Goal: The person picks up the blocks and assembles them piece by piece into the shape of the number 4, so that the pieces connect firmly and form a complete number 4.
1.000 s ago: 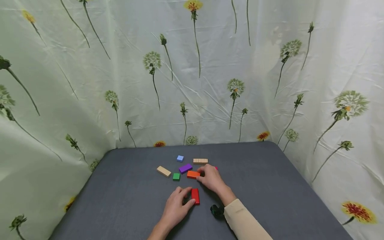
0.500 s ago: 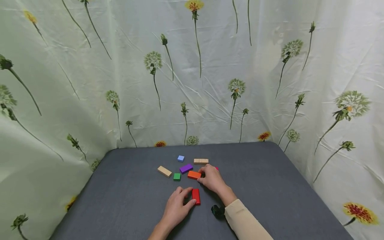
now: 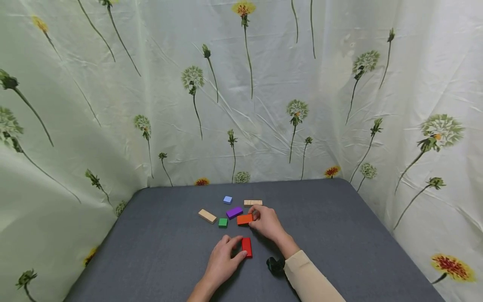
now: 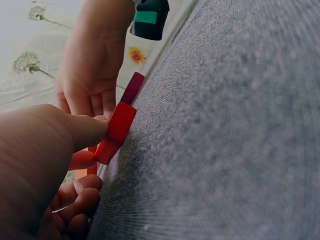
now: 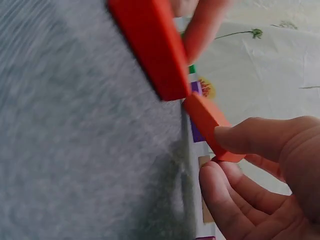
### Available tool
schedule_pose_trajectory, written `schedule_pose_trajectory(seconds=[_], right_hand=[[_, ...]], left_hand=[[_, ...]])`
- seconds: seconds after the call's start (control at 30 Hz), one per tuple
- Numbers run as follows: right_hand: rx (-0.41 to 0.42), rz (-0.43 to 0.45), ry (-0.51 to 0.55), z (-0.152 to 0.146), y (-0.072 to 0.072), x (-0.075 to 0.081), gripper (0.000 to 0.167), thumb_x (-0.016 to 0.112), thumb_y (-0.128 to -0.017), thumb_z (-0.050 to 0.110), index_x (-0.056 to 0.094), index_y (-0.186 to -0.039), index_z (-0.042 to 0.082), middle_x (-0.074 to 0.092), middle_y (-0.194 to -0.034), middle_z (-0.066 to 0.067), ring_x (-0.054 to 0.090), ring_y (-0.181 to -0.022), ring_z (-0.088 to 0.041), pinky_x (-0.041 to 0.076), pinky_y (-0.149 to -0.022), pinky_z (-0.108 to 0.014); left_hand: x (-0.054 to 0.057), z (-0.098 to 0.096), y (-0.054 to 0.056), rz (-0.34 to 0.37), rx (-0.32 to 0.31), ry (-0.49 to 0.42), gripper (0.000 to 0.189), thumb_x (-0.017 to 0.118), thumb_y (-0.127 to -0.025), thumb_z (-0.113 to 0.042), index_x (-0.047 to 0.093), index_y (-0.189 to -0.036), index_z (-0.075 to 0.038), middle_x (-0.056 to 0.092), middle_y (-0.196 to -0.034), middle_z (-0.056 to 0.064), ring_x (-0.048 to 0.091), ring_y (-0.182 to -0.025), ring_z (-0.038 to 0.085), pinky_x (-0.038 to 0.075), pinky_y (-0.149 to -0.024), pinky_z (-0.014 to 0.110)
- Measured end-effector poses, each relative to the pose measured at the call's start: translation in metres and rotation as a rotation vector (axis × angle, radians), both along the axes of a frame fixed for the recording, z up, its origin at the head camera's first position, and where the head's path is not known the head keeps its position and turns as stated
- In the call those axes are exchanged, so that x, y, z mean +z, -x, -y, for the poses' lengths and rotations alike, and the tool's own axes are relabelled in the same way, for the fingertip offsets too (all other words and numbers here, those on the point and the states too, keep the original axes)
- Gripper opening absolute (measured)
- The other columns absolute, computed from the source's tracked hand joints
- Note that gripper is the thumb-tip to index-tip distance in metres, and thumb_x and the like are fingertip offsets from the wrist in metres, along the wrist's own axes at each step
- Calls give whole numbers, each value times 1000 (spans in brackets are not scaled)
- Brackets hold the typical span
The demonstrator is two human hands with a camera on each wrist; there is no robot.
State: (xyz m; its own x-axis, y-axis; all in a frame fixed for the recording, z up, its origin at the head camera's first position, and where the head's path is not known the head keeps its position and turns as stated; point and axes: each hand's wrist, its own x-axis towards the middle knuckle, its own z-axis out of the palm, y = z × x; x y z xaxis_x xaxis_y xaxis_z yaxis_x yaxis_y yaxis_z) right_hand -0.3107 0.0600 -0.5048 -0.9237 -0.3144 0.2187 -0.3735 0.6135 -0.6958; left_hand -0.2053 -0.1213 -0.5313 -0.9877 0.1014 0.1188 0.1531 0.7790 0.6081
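My left hand point(image 3: 220, 261) pinches a red block point(image 3: 247, 247) between thumb and index finger near the middle of the table. In the left wrist view the thumb presses one face of the red block point(image 4: 121, 122). Farther back, my right hand point(image 3: 267, 223) has thumb and fingers on the right end of an orange block point(image 3: 245, 219). The right wrist view shows this orange block point(image 5: 207, 122) pinched and tilted, its near end seemingly off the table. A purple block point(image 3: 235, 212) and a green block point(image 3: 223, 223) lie just left of it.
A light blue block point(image 3: 228, 200) and two plain wooden blocks point(image 3: 207, 216) lie around the group. A magenta block point(image 4: 133, 87) is hidden behind my right hand in the head view. A dark wrist device point(image 3: 276, 266) sits by my right sleeve. Patterned curtain surrounds the grey table.
My right hand has risen slightly with the orange block, which now sits straighter. The magenta block has gone out of sight behind that hand in the head view. My left hand stays put.
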Motion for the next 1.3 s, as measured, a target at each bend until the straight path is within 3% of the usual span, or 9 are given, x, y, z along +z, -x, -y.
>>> schedule_pose_trajectory(seconds=[0.2, 0.53, 0.8, 1.3], right_hand=[[4, 62, 103, 0, 0, 4, 21, 78, -89, 11, 72, -107, 20, 67, -93, 3, 61, -81, -15, 51, -70, -36], [12, 14, 171, -3, -1, 9, 23, 72, -94, 10, 76, -115, 18, 70, -105, 1, 64, -88, -17, 54, -72, -36], [18, 30, 165, -1, -2, 12, 24, 69, -96, 11, 76, -118, 17, 71, -111, 2, 63, -87, -14, 53, -71, -35], [60, 84, 106, -2, -4, 11, 23, 66, -99, 12, 76, -119, 17, 69, -118, 0, 63, -97, -18, 53, -78, -39]], left_hand=[[0, 1, -1, -3, -5, 2, 47, 78, -88, -40, 69, -129, -20, 46, -87, -6, 43, -75, 10, 35, -63, 28], [-1, -1, -1, -14, 5, 21, 47, 79, -87, -40, 69, -128, -20, 46, -86, -6, 44, -74, 10, 35, -62, 28], [0, -2, 0, 14, 34, 18, 48, 80, -86, -41, 69, -129, -22, 47, -86, -6, 44, -75, 11, 36, -63, 28], [0, -1, -1, 8, 26, -2, 54, 79, -86, -40, 67, -131, -12, 46, -85, -5, 43, -73, 12, 34, -61, 28]])
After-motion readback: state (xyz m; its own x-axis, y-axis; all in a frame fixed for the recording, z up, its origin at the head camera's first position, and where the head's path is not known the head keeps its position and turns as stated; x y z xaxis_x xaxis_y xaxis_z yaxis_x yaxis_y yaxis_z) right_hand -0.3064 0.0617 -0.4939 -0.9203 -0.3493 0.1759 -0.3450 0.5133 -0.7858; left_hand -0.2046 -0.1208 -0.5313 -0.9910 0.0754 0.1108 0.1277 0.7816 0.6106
